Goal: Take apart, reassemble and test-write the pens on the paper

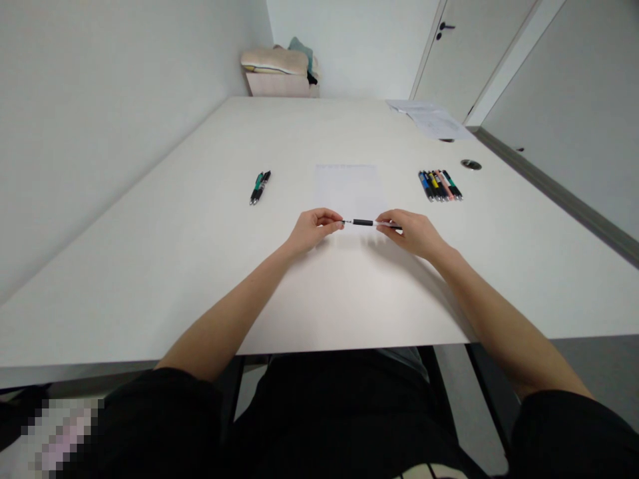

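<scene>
Across most of the view lies your white worktop (200,286), its near edge just ahead of your lap. At its far right lie loose papers (429,120); a single sheet of paper (344,186) lies flat near the middle, its near edge faint against the white surface. To the right of that sheet is a row of pens (439,185), set side by side; to the left, well apart, a pair of pens (261,187).

Your right hand (417,233) has its grip clamped on the barrel of a pen (363,222); your left hand (312,229) has its grip pinched together at the narrow front end. The pen is level between both hands, above the sheet's near part, dark sleeve exposed.

For sound handling, you would do well to keep both ends in one line, hold the barrel firm with the right and work the left lightly; a sideways pull could bend or drop the slim front part. Staying low over the sheet should limit any roll.

Not verified: whether that front part is joined to the pen or separate. Your fingers cover both ends. Printing on the papers is illegible, and the pixelated patch at near left cannot be read.
</scene>
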{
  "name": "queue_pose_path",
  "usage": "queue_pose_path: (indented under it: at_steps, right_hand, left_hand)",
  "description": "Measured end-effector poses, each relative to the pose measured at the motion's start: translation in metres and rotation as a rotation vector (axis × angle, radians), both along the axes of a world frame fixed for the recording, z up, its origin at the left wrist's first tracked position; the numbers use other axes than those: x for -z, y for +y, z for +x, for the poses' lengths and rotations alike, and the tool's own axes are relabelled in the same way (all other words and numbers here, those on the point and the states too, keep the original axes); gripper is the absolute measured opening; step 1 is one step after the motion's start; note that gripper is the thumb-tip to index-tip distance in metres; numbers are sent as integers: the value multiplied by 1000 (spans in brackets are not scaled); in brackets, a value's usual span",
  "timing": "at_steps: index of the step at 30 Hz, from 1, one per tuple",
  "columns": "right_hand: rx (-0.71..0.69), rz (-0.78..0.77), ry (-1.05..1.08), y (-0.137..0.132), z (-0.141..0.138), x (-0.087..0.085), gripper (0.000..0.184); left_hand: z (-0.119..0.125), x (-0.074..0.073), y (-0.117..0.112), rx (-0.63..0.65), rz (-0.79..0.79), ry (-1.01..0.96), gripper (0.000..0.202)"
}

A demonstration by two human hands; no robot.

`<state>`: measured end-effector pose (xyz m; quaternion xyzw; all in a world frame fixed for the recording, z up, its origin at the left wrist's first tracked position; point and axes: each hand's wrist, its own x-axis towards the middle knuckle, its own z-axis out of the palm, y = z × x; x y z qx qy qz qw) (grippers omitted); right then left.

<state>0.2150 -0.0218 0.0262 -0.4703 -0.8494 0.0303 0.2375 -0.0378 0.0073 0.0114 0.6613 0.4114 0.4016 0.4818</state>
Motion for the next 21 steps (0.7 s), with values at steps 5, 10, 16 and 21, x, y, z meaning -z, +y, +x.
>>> queue_pose_path:
  at_steps: [5,10,16,21]
  right_hand:
    - [-20,4,0,-1,-2,1,21]
    - [-28,-8,12,-2,-5,0,21]
    - [-21,6,22,-4,-5,-2,20]
    - [-36,49,31,-4,-6,-1,19]
  left_hand:
    - [4,-3,-4,-2,29,11,27]
    - [8,-5,-8,-16,27,20,25]
    - [9,0,-7,-19,4,-53,26]
    - [11,3,-7,-12,-19,-109,26]
